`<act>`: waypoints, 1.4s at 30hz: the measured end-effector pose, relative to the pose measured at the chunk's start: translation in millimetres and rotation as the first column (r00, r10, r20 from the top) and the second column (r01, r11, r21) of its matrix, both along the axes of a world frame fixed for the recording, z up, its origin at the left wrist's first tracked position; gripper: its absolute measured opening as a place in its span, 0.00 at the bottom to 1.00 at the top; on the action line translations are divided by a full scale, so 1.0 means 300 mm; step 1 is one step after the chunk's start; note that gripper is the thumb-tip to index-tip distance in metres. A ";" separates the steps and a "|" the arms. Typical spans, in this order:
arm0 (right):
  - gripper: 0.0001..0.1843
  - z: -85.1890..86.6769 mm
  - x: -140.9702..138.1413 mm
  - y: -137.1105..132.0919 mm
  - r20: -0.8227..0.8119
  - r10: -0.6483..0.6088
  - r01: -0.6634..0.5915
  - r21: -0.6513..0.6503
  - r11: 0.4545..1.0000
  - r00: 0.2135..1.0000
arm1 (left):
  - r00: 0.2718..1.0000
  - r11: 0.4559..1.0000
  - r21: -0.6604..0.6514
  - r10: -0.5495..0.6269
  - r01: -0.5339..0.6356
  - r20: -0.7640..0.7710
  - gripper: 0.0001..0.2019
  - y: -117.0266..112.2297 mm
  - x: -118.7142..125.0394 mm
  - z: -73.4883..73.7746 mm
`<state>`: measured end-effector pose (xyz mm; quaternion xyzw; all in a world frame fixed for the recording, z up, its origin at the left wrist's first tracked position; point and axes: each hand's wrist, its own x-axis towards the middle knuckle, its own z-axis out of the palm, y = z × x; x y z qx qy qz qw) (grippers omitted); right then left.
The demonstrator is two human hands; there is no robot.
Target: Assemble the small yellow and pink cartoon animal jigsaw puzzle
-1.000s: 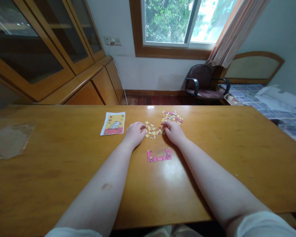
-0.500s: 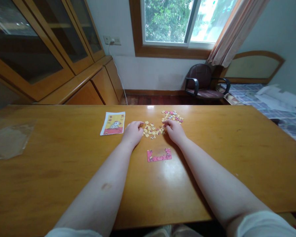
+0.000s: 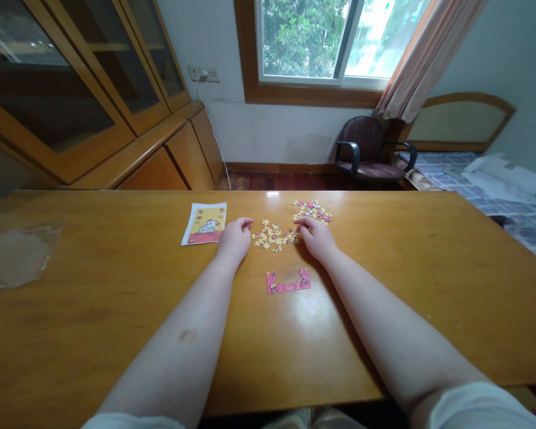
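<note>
My left hand (image 3: 234, 239) rests at the left edge of a loose group of yellow jigsaw puzzle pieces (image 3: 274, 237). Its fingers are slightly bent and apart, with no piece visible in them. On the other side of this group, my right hand (image 3: 315, 237) touches or nearly touches the pieces, its fingers loosely bent and apart. Just beyond it lies a second heap of yellow and pink pieces (image 3: 310, 210). Closer to me sits a joined pink puzzle section (image 3: 288, 286), shaped like a U open at the far side.
A picture sheet (image 3: 205, 225) with a white cartoon animal lies partly behind my left hand. Clear plastic wrapping (image 3: 15, 256) is at the far left of the wooden table (image 3: 116, 310). Beyond the table stand a cabinet, an armchair (image 3: 366, 146) and a bed.
My left hand has moved a little left, away from the middle of the yellow pieces, uncovering several at their left edge. My right hand has hardly moved.
</note>
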<state>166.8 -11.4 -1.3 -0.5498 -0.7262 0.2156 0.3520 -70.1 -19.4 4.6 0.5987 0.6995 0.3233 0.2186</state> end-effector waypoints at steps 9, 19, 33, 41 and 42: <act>0.15 -0.006 -0.003 0.005 -0.057 -0.003 0.004 0.003 1.000 0.998 | 0.936 0.972 0.018 -0.219 0.233 -0.275 0.18 -0.017 0.027 0.019; 0.14 0.004 -0.003 0.000 -0.062 -0.001 0.001 0.001 1.000 0.998 | 0.867 0.980 -0.128 -0.195 0.153 -0.459 0.23 -0.034 0.043 0.016; 0.14 0.001 -0.003 0.001 -0.060 0.005 -0.004 0.014 1.000 0.998 | 0.861 0.995 -0.019 -0.094 0.097 -0.500 0.18 -0.021 0.019 0.010; 0.13 0.010 -0.008 -0.003 -0.044 0.009 -0.008 0.034 0.999 0.999 | 0.862 0.999 -0.029 -0.025 0.012 -0.506 0.17 -0.027 0.022 0.038; 0.13 0.012 -0.009 -0.004 -0.045 0.007 -0.006 0.032 0.999 0.999 | 0.859 0.999 -0.034 -0.030 0.014 -0.511 0.17 -0.028 0.021 0.038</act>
